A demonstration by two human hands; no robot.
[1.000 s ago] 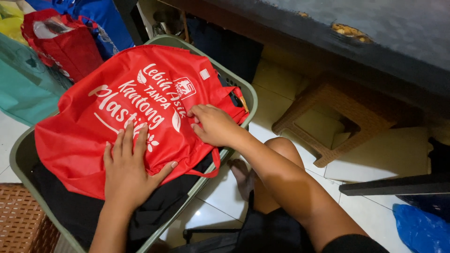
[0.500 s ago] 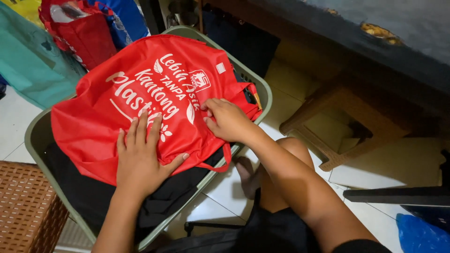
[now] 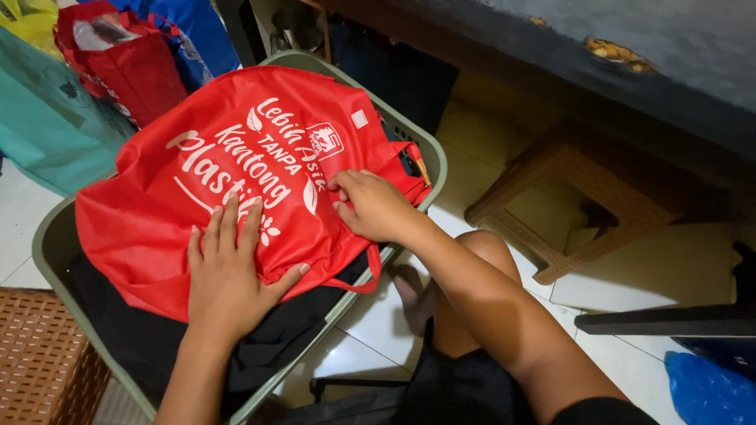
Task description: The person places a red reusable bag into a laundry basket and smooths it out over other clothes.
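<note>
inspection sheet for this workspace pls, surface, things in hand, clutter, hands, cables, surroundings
surface: pale tiled floor; green laundry basket serves as the work surface
job's things: red tote bag with white print lies flat on dark clothes in the basket
clutter: teal bag, second red bag, blue bag behind the basket; blue plastic bag lower right
hands: left hand flat on the tote; right hand pressing near its handle end
cables: nothing seen
surroundings: brown woven stool, dark table edge, woven brown stool lower left

A home, on a pale tiled floor [image 3: 472, 189]: a green laundry basket [image 3: 429, 157] of clothes, a brown woven plastic stool [image 3: 567, 205], cloth shopping bags [image 3: 134, 63] heaped beyond the basket's far-left corner, a dark table [image 3: 598, 71].
</note>
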